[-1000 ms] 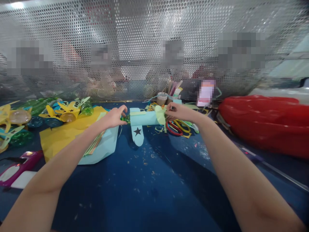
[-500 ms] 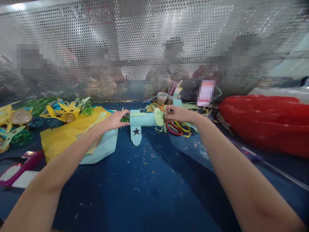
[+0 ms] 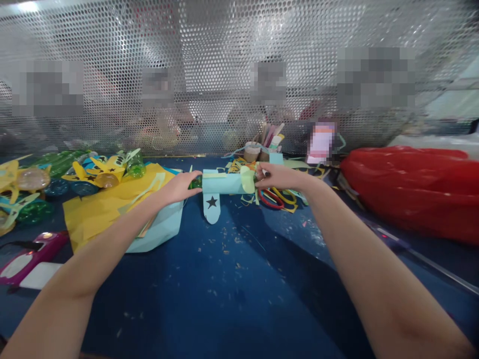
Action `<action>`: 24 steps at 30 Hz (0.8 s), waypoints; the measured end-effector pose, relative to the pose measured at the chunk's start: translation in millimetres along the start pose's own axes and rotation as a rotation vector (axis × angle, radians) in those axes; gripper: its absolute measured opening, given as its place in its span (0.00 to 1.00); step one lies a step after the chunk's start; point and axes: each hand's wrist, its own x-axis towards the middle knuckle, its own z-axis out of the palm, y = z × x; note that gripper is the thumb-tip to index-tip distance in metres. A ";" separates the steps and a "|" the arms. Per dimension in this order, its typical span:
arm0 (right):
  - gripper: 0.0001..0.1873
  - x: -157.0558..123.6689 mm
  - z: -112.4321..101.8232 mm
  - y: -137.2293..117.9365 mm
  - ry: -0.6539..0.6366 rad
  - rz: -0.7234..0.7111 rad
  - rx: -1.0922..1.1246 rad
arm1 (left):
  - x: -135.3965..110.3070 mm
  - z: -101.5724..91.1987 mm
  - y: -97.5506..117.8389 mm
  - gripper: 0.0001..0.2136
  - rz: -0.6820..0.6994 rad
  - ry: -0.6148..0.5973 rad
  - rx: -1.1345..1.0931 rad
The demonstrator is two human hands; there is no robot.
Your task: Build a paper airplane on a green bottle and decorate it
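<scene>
A toy plane point(image 3: 226, 184) made from a green plastic bottle wrapped in light blue paper lies sideways between my two hands. A rounded paper wing point(image 3: 212, 208) with a black star points toward me, and pale green paper is fixed at the plane's right end. My left hand point(image 3: 181, 185) is closed around the green left end of the plane. At the right end my right hand point(image 3: 279, 175) grips it with thumb and fingers. Just what the right fingertips touch is partly hidden.
Yellow and blue paper sheets point(image 3: 90, 214) lie to the left, near other bottle planes point(image 3: 107, 172). Scissors with red handles point(image 3: 271, 198) rest among paper scraps. A large red plastic bag point(image 3: 407, 189) and a glue gun point(image 3: 392, 239) are on the right. People are behind the perforated metal screen point(image 3: 220, 65).
Almost nothing differs. Both hands keep their hold, and the plane appears shifted very slightly to the right.
</scene>
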 end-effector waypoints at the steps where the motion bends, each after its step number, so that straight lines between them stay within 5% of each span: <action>1: 0.15 0.7 -0.2 0.9 0.004 -0.001 -0.017 | -0.1 0.5 1.1 0.22 -0.004 0.001 0.007; 11: 0.13 -3.8 -3.3 -4.0 -0.007 -0.042 -0.060 | -0.5 -2.9 15.4 0.25 -0.048 -0.015 0.067; 17: 0.14 -3.1 -2.2 -4.7 -0.004 -0.056 -0.036 | -0.7 -6.0 2.9 0.25 -0.022 -0.007 -0.073; 24: 0.16 1.2 -0.2 1.0 -0.007 -0.075 0.002 | 0.4 -4.9 -1.0 0.24 -0.020 -0.023 0.016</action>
